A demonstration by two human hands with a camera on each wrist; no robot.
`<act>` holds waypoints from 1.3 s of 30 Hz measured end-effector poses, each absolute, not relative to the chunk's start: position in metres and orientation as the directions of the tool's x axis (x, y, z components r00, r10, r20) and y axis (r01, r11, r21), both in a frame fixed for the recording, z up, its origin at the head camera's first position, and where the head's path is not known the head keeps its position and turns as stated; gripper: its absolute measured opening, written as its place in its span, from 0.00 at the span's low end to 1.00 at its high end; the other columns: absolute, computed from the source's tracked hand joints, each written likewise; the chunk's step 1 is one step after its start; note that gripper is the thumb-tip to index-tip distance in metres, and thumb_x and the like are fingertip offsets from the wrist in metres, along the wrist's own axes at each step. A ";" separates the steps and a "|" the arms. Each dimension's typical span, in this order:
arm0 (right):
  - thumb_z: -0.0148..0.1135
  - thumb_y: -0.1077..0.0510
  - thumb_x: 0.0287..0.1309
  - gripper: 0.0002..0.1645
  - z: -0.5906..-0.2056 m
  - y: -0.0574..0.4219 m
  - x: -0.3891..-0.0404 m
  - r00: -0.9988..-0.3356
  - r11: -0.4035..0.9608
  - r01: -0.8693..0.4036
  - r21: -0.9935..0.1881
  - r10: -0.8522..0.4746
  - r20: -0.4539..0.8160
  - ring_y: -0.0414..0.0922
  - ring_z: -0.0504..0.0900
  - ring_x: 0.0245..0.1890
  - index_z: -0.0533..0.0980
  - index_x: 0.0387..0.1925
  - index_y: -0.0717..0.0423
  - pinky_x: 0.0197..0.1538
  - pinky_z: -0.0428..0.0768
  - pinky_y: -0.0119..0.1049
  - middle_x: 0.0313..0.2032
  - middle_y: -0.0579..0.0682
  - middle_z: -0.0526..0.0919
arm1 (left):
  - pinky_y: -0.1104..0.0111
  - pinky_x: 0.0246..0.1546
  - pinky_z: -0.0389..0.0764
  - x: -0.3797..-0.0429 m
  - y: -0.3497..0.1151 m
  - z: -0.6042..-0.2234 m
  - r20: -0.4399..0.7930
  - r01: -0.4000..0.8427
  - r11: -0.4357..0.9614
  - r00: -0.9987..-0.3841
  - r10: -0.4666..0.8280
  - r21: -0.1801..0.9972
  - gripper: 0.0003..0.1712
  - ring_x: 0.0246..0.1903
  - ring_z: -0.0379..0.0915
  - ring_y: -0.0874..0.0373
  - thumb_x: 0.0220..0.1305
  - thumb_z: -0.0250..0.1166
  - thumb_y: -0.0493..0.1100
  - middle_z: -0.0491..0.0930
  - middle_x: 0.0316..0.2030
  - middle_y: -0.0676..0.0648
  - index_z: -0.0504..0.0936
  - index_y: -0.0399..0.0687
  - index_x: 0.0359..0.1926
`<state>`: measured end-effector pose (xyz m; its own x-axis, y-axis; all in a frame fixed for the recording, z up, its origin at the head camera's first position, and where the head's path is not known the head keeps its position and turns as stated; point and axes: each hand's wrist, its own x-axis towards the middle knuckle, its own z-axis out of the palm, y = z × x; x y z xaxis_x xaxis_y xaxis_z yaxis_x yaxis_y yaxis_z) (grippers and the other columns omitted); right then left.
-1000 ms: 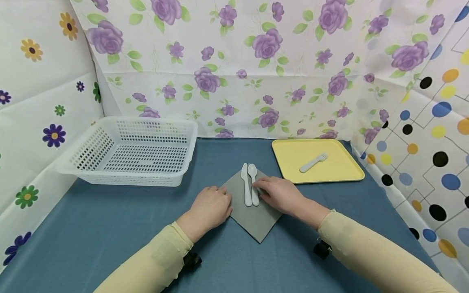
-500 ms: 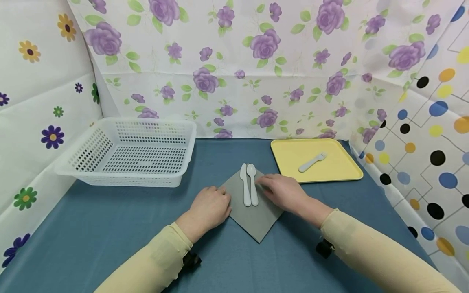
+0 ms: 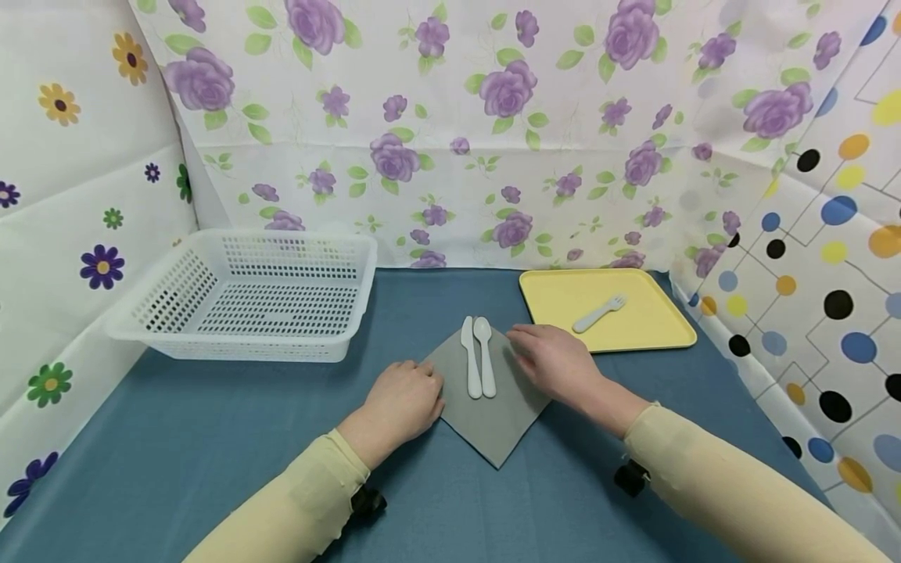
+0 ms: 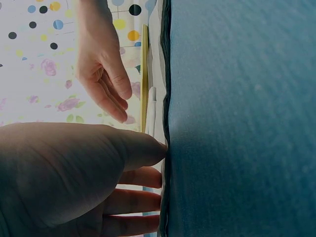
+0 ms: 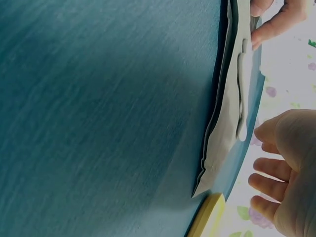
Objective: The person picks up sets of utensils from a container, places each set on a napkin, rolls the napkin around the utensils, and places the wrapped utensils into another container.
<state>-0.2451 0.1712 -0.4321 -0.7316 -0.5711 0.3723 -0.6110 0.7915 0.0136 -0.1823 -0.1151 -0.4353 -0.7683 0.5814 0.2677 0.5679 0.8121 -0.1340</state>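
Flower-printed cloth (image 3: 63,188) is hanging to the left, rose-printed cloth (image 3: 450,117) behind and dotted cloth (image 3: 845,289) to the right of a blue tabletop (image 3: 232,453), where a grey layered napkin (image 3: 496,426) is lying with one corner pointing toward the person. Left of the napkin and farther back, a white perforated basket (image 3: 239,348) is standing. At the napkin's left corner the left hand (image 3: 401,397) is resting — thumb and fairly straight fingers touching the grey layers, not gripping. On the napkin a white knife (image 3: 472,363) is lying, with a white spoon (image 3: 486,363) lying just beside it on its right. Over the napkin's right side the right hand (image 3: 552,361) is hovering — fingers relaxed and parted, holding nothing, apart from the spoon. Beyond the napkin to the right, a yellow tray (image 3: 655,328) is carrying a pale fork (image 3: 598,314), which is lying at a slant.
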 end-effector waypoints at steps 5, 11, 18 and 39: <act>0.76 0.57 0.71 0.25 -0.432 0.175 -0.247 -0.751 0.813 -0.582 0.016 -0.545 0.372 0.59 0.85 0.64 0.85 0.65 0.59 0.63 0.85 0.57 0.65 0.60 0.86 | 0.54 0.40 0.88 -0.182 -0.115 -0.434 0.276 0.567 0.812 -0.765 0.582 -0.140 0.12 0.34 0.83 0.48 0.71 0.78 0.49 0.82 0.33 0.46 0.90 0.46 0.38; 0.75 0.56 0.73 0.27 -0.432 0.183 -0.248 -0.782 0.838 -0.546 0.014 -0.515 0.351 0.59 0.83 0.67 0.83 0.69 0.59 0.67 0.82 0.57 0.68 0.60 0.84 | 0.55 0.41 0.87 -0.180 -0.115 -0.436 0.265 0.561 0.815 -0.771 0.579 -0.146 0.12 0.34 0.82 0.49 0.72 0.78 0.50 0.81 0.33 0.46 0.90 0.46 0.38; 0.73 0.55 0.74 0.29 -0.429 0.193 -0.249 -0.820 0.868 -0.497 0.001 -0.470 0.326 0.60 0.82 0.69 0.81 0.71 0.58 0.67 0.82 0.58 0.69 0.61 0.82 | 0.55 0.44 0.87 -0.179 -0.114 -0.436 0.246 0.559 0.817 -0.780 0.576 -0.143 0.12 0.35 0.83 0.49 0.72 0.77 0.50 0.81 0.33 0.47 0.90 0.48 0.38; 0.69 0.53 0.79 0.30 -0.424 0.220 -0.265 -0.902 0.928 -0.368 -0.057 -0.341 0.264 0.65 0.79 0.70 0.77 0.74 0.61 0.65 0.82 0.63 0.72 0.64 0.79 | 0.54 0.46 0.88 -0.179 -0.116 -0.435 0.240 0.577 0.808 -0.773 0.587 -0.118 0.12 0.37 0.84 0.48 0.72 0.78 0.50 0.81 0.34 0.47 0.89 0.47 0.37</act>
